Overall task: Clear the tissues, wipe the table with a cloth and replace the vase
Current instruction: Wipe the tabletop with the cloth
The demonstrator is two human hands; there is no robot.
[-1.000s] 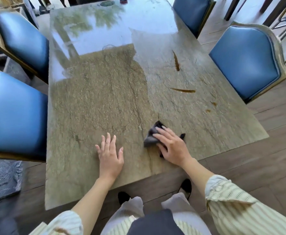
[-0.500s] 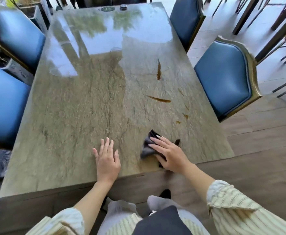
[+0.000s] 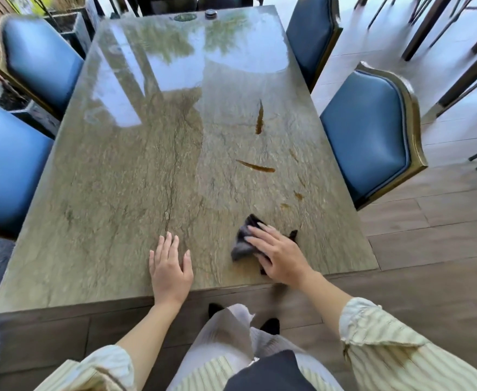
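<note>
the right hand (image 3: 281, 255) has stayed flat on the dark cloth (image 3: 244, 241), barely moved, at 5 o'clock on the tabletop (image 3: 118, 179); left hand (image 3: 169, 268) flat, holding nothing; brown stains (image 3: 255, 166) at 1 o'clock still need wiping

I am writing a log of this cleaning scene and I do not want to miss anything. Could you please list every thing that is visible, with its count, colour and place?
table: one, green-grey stone top, centre, glossy at the far end
brown streaks: several, on the table's right half, beyond the cloth
cloth: one, dark, near edge of the table, under the right hand
chairs: four, blue padded, two on each side of the table
small round objects: two, dark, far edge of the table; too small to identify
floor: wood planks, brown
left hand: flat on the table, fingers straight
right hand: pressing on the cloth
</note>
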